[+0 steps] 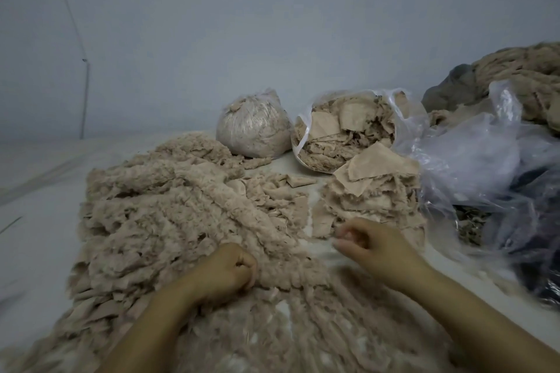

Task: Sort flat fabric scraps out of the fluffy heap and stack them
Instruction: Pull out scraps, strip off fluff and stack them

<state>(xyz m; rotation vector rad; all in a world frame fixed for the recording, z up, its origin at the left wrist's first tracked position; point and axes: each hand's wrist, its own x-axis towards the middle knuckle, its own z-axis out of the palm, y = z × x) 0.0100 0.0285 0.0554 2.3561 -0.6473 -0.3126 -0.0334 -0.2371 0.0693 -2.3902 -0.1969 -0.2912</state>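
We see the right hand [374,244] blurred, so whether its curled fingers [344,236] pinch anything stays unclear; the fluffy heap [169,215] runs off the bottom edge.

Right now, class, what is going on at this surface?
A person is sorting beige fabric. The left hand is curled into the fluffy heap, gripping some of it. The right hand, fingers curled and blurred, is just in front of the stack of flat scraps. Two filled plastic bags sit behind.
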